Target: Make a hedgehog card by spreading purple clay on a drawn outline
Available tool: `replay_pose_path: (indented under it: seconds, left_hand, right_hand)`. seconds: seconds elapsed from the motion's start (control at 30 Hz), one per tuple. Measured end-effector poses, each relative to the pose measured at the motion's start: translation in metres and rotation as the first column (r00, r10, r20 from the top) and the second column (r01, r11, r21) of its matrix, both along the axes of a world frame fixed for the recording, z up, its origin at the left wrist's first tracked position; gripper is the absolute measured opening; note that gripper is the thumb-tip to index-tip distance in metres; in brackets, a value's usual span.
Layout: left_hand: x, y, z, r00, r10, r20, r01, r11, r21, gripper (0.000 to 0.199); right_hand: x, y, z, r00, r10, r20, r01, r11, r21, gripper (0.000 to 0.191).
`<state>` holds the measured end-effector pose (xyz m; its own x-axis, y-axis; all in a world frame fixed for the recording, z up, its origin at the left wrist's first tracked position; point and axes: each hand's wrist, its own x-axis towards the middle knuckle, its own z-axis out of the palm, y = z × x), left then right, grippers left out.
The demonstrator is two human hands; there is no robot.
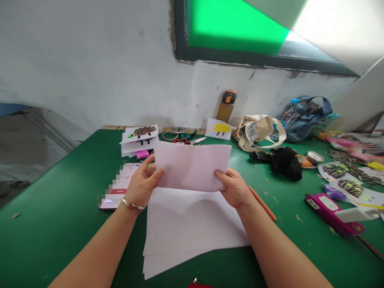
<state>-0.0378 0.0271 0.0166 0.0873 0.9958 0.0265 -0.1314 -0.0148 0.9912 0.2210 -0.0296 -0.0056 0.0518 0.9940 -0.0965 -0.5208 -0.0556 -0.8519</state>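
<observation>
1. Folded sheet of pale white paper point(192, 166): held up over the middle of the table, its fold done.
2. Left hand point(143, 186): narrow grip on the sheet's left side.
3. Right hand point(235, 189): narrow grip on its right side.
4. Stack of flat white paper sheets point(192, 236): directly below, lying unfolded on the green work table point(60, 208).
5. Slim orange pencil point(262, 203): just right of the stack, near the right hand.

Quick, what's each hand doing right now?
Left hand: closed, holding the sheet of paper by its left edge.
Right hand: closed, holding that sheet of paper near its lower right corner.
</observation>
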Motion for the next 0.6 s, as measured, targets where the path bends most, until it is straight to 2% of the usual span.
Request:
replay_pose_path:
  seconds: [0.07, 0.17, 0.27, 0.33, 0.4, 0.5, 0.6]
  left_hand:
    - [-0.0032, 0.0024, 0.0013, 0.996, -0.069, 0.049, 0.072, 0.995, -0.073, 0.059]
    - [-0.0079, 0.0045, 0.0018, 0.998, -0.031, 0.055, 0.036, 0.995, -0.092, 0.044]
    - [-0.0084, 0.0044, 0.0008, 0.999, 0.038, 0.007, -0.037, 0.994, -0.107, 0.041]
    - [-0.0066, 0.0033, 0.0005, 0.999, 0.037, -0.010, -0.038, 0.992, -0.121, 0.042]
    - [-0.0044, 0.0017, 0.0008, 1.000, 0.016, -0.002, -0.016, 0.990, -0.140, 0.042]
    - [-0.0029, 0.0002, 0.0010, 1.000, -0.020, 0.017, 0.022, 0.984, -0.175, 0.043]
    - [-0.0040, 0.0008, -0.0009, 1.000, -0.020, 0.007, 0.021, 0.982, -0.187, 0.039]
  right_hand:
    - [0.0023, -0.0002, -0.0024, 0.993, 0.099, 0.060, -0.099, 0.995, -0.003, 0.026]
    - [0.0048, -0.0012, -0.0011, 0.972, 0.184, 0.149, -0.182, 0.983, -0.026, 0.025]
    - [0.0066, -0.0019, 0.0040, 0.985, 0.071, 0.159, -0.071, 0.997, -0.005, 0.024]
    - [0.0078, -0.0013, 0.0065, 0.987, -0.053, 0.154, 0.048, 0.998, 0.035, 0.022]
    - [0.0088, -0.0003, 0.0073, 0.979, -0.121, 0.165, 0.110, 0.991, 0.072, 0.022]
    - [0.0089, 0.0010, 0.0057, 0.971, -0.132, 0.200, 0.114, 0.989, 0.096, 0.024]
    - [0.0066, 0.0012, 0.0040, 0.971, -0.112, 0.211, 0.101, 0.993, 0.061, 0.024]
